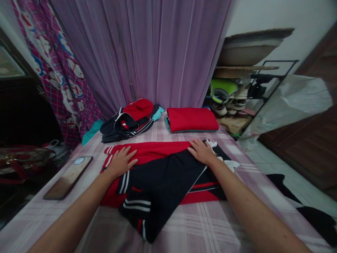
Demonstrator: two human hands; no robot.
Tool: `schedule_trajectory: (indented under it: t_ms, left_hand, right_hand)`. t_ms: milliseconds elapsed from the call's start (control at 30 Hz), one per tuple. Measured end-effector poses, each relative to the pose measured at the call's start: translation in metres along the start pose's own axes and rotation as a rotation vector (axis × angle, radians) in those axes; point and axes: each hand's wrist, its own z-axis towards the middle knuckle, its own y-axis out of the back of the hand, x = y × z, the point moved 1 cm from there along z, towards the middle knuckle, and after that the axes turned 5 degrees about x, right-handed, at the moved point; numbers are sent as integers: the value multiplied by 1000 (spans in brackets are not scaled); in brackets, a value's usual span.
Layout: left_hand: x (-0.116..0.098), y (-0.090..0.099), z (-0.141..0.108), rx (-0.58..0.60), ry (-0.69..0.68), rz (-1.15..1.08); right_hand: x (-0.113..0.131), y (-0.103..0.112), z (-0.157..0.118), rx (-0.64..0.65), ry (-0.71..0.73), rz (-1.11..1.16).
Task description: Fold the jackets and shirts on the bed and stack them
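A red and black garment with white-striped cuffs lies spread on the plaid-covered surface in front of me, partly folded over itself. My left hand rests on its left side, fingers spread over the red cloth near the striped edge. Flat on the upper right part lies my right hand, its fingers apart, close to some white cloth. A black sleeve-like part hangs toward me, past the garment's lower edge. Neither hand grips anything.
Beyond the garment sit a crumpled pile of dark and red clothes and a neatly folded red bundle. A phone lies at left on the plaid cloth. Purple curtains hang behind; a shoe rack stands right.
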Motion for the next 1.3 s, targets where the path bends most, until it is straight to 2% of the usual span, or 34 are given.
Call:
schedule_trajectory:
  t_ms: [67,133,233,300,400,500,633,733,833,1033,1200,1300]
  left_hand:
    - [0,-1,-1,-3,2,-3]
    - [-1,-2,-2,-1,6,-6]
    - [-2,-2,-3,-18,6,-26]
    - [-4,0,-3,-18,2,-35]
    - [-9,5,-5,11,-1,-25]
    - [-8,10,-8,-17,-14,8]
    - [11,11,-14,-172,74,10]
    - [28,5,-16,-124,138,-52]
    - [33,1,-14,-71,109,-61]
    - [24,5,-11,-64,59,-32]
    - [26,13,-16,-30,85,-158]
    - [21,23,-27,-80,73,-277]
  right_hand:
    - [1,-10,-2,160,-54,-30]
    - [2,-10,-3,193,-107,-32]
    - [12,-2,-8,68,-156,9]
    - [22,0,-16,31,-105,48]
    - [34,-6,-28,133,5,96]
    - [33,-13,-35,162,-5,137]
    - [23,-18,-44,42,6,201]
    - [18,-21,-50,-36,5,283]
    - [14,-18,-54,-47,38,415]
    - [6,-1,-60,51,103,598]
    - [-3,17,-65,207,83,699]
    - [-12,22,-67,295,97,752]
